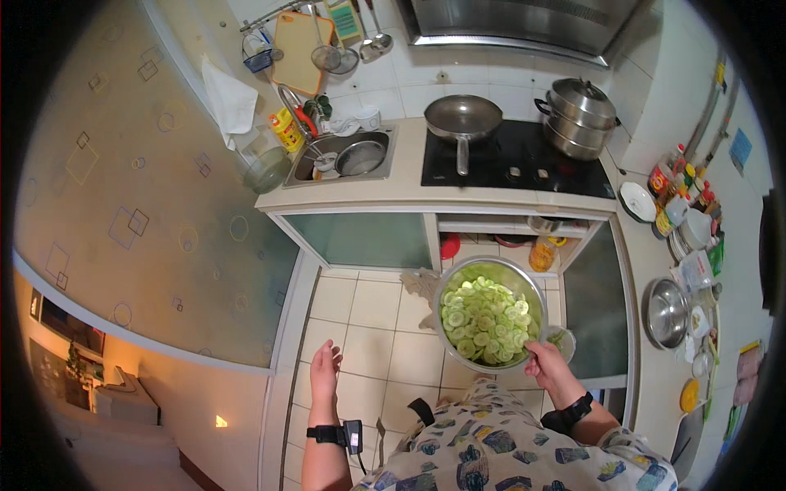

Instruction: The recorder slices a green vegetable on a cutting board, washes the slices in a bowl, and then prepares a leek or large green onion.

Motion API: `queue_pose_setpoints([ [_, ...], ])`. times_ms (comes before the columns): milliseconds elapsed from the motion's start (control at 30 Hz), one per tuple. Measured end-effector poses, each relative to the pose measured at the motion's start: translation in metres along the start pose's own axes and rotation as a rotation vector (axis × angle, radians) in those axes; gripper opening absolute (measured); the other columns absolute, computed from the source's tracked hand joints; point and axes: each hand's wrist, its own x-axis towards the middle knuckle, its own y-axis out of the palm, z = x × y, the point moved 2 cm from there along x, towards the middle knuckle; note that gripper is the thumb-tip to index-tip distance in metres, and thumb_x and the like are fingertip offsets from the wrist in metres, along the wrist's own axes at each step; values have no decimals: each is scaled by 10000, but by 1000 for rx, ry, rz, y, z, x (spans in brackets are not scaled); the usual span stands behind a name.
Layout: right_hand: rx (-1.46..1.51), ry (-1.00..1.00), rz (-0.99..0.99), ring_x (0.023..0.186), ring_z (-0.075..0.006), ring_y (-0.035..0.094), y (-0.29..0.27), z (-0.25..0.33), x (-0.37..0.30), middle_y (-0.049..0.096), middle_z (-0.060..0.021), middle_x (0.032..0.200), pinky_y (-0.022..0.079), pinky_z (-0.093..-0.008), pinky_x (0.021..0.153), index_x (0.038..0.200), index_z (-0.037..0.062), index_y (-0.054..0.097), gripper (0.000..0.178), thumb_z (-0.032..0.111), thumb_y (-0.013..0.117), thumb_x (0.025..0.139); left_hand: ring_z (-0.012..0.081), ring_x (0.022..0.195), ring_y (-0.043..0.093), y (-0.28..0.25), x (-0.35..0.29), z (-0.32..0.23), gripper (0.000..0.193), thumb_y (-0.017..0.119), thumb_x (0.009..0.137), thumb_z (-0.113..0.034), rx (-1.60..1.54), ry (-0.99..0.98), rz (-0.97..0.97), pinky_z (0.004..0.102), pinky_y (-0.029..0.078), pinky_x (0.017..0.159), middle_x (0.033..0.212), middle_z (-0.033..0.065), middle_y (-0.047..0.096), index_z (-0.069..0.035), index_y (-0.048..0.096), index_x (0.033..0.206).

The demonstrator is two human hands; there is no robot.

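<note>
The right hand (550,367) has its grip clenched on the near rim of a round stainless-steel bowl (524,282), holding it up in front of the body above the cream tiled floor (372,315). The bowl is heaped with thin pale-green cucumber slices (485,319). The left hand (324,368) hangs at about nine o'clock from the bowl, well apart from it, grip released with fingers loosely spread, touching nothing.

Judging from how things lie, the slicing looks finished: the cucumber is all in rounds and gathered in one bowl, and no knife shows in either hand. Whatever comes after the cutting seems not yet begun; nothing but cucumber can be made out in the bowl, though the picture is too small to be sure of any dressing.

At twelve o'clock from the bowl stands the pale kitchen surface (409,192), with a black two-burner cooktop (565,168) set into it. On it sit a grey frying pan with a long handle (463,119), which looks empty, and a stacked steel steamer pot with lid (580,114). At eleven o'clock is a steel sink (304,168) with dishes inside. At three o'clock, on the side surface, rests a second, empty steel bowl (665,313) among bottles and plates.
</note>
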Motion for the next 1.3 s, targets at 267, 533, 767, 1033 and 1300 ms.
queue_pose_setpoints([
  [267,-14,6,109,441,-162,560,132,43,118,572,-59,649,472,-265,396,954,6,522,220,171,602,833,143,928,565,-10,142,-15,399,503,922,-274,-91,-24,-26,281,446,806,1126,64,569,-55,487,1255],
  [533,-20,46,157,445,-142,557,293,119,244,606,-61,677,493,-263,412,963,9,534,188,142,587,840,127,923,561,-34,299,-100,450,511,916,-289,-88,-23,-46,268,441,792,1114,53,575,-46,445,1288],
  [767,-40,71,191,540,-142,586,420,154,346,617,-69,740,485,-240,445,973,16,528,164,120,554,849,157,963,554,-15,449,-155,443,499,923,-280,-102,24,-8,287,435,844,1148,77,558,-34,437,1286],
  [1033,-38,115,60,568,-147,581,514,146,450,613,-55,790,492,-259,493,1099,63,476,279,174,571,862,176,954,546,49,687,-228,541,503,905,-393,-173,74,224,307,444,838,1121,98,548,-5,424,1273],
  [1300,-47,9,-22,589,-124,573,565,141,503,611,-27,814,482,-251,535,1076,104,505,262,241,569,862,143,760,558,115,851,-248,485,505,887,-464,-207,-171,321,282,485,676,947,83,575,-37,509,1116],
])
